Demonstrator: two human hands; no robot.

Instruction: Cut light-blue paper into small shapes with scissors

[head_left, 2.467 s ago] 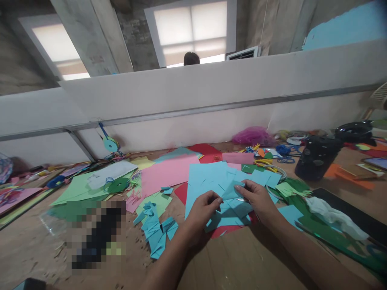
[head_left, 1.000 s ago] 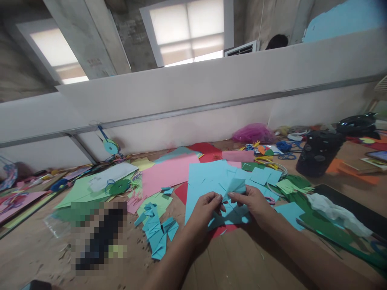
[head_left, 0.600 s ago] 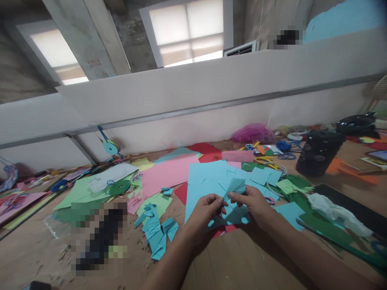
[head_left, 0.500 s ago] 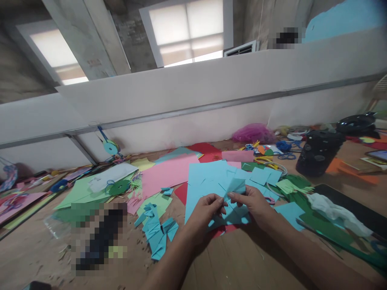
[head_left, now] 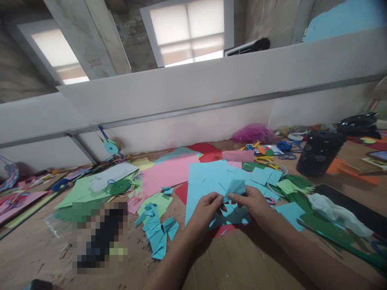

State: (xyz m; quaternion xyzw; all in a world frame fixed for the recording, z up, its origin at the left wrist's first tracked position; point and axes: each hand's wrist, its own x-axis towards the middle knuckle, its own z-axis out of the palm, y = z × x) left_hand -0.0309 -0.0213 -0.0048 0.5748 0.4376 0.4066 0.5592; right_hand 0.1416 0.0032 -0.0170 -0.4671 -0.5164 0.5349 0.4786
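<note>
Over the near middle of the wooden table, my left hand and right hand each pinch the small folded light-blue paper piece by its lower edge, fingertips closed. A slack pinch could drop it among the matching light-blue sheets beneath.
</note>
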